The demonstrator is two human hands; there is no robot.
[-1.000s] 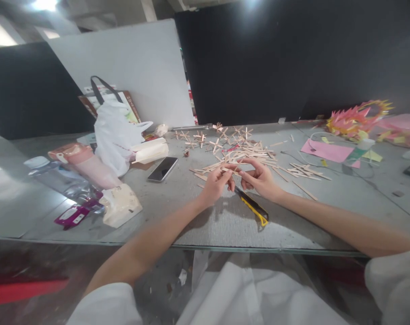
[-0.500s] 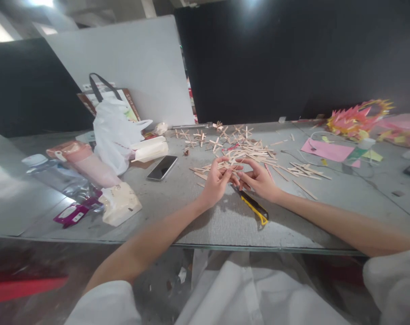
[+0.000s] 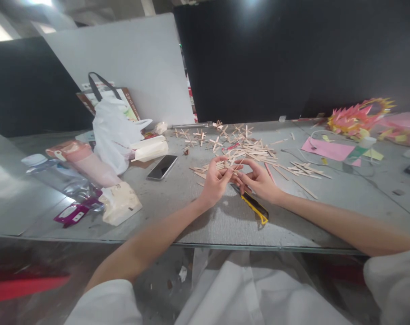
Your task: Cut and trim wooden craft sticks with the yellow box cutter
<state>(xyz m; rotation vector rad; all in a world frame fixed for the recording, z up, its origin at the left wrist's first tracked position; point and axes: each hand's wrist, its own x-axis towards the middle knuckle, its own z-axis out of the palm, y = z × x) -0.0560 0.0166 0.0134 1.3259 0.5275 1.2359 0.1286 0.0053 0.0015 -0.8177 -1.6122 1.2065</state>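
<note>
My left hand and my right hand meet fingertip to fingertip over the grey table, both pinched on thin wooden sticks held between them. A heap of loose wooden sticks lies just beyond the hands, with several small glued stick crosses farther back. Under my right wrist a yellow and black utility knife rests on the table.
A black phone lies left of the hands. Farther left are a white plastic bag, a tissue pack, a pink bottle and a clear bottle. Pink paper and a spiky paper craft sit at the right.
Both hands have drifted slightly away from me toward the stick heap and closed in on each other; the sticks between the fingertips have shifted.
</note>
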